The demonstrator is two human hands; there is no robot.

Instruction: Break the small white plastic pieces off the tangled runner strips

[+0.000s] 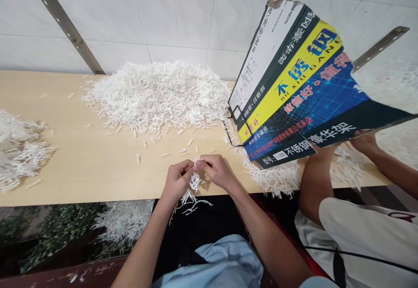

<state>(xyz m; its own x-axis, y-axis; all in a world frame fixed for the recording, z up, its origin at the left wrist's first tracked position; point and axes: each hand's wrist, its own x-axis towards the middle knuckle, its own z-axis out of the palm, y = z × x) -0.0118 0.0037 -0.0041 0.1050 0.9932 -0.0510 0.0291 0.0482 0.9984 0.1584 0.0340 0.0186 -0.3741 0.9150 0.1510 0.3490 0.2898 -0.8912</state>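
Note:
My left hand and my right hand meet over the front edge of the board, both with fingers pinched together. Between the fingertips is a small white piece, mostly covered by the fingers. Just below them, a cluster of thin white branched sprigs shows by the board's edge, and more white sprigs lie on the dark cloth over my lap. A few loose white bits are scattered on the board beyond my hands.
A large heap of white sprigs lies against the tiled wall, another heap at the left. A printed cardboard sheet stands upright to my right, beside a co-worker's arm. Metal brackets reach up the wall. Green foliage is below the board.

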